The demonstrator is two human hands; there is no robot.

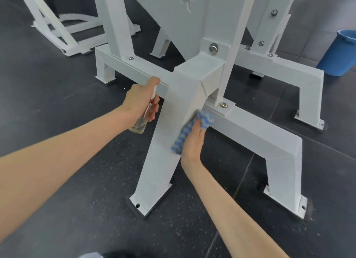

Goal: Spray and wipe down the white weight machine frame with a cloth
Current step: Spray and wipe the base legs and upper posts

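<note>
The front leg [163, 152] of the weight machine frame [250, 127] stands between the hands. The left hand [141, 101] holds a spray bottle [141, 121] just left of it, and the right hand [192, 144] presses a cloth [192, 127] on its right face. Behind, a bucket [339, 53] sits far right and a second frame [55, 32] far left.

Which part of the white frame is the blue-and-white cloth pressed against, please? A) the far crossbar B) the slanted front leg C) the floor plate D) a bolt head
B: the right hand holds the cloth against the slanted front leg, on its side.
</note>
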